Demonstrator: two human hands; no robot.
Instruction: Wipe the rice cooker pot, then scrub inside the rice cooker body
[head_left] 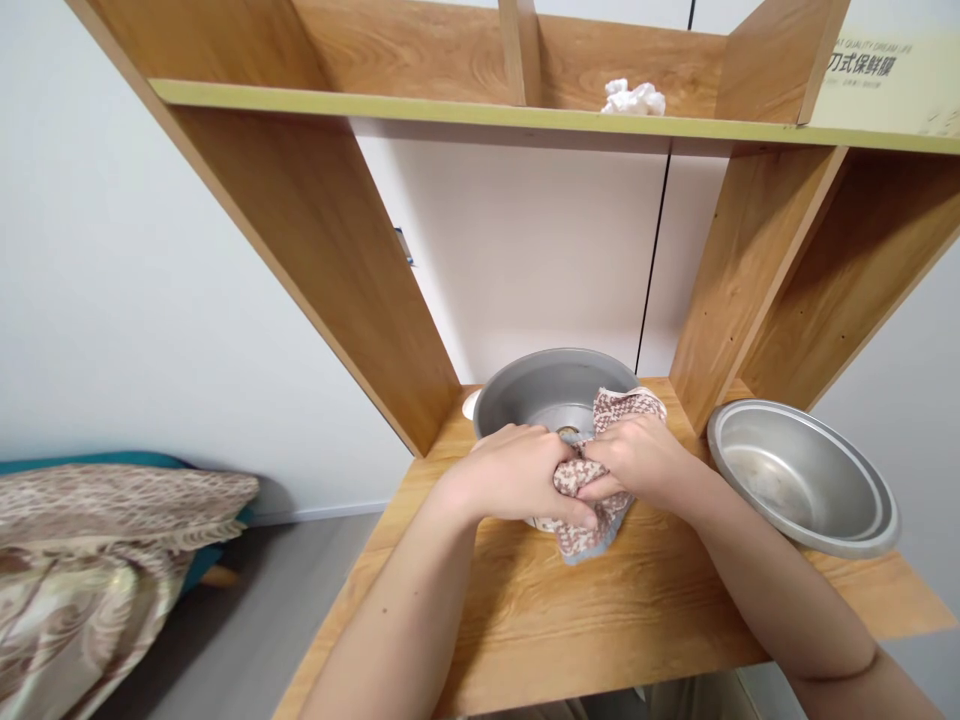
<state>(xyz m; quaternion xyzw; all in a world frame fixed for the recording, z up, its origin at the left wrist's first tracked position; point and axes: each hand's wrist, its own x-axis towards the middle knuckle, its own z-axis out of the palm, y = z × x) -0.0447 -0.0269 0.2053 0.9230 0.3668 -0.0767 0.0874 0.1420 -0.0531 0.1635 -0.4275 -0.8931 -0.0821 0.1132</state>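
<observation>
A patterned pink-and-white cloth (628,402) with a grey-blue underside is bunched between my two hands, over the near rim of a round grey pot (517,400). My left hand (525,470) closes on the cloth from the left, its thumb pointing right. From the other side my right hand (637,460) grips the cloth, fingers curled into its folds. One end of the cloth hangs down in front of the pot, and another rises above my right hand. Part of the pot's inside and its near side are hidden by my hands.
An oval metal inner pot (795,470) stands on the wooden desk (600,610) at the right. Shelf uprights rise behind. Crumpled white tissue (634,98) and a pale box (889,85) sit on the upper shelf (450,112). A fabric-covered seat (112,540) is at the left.
</observation>
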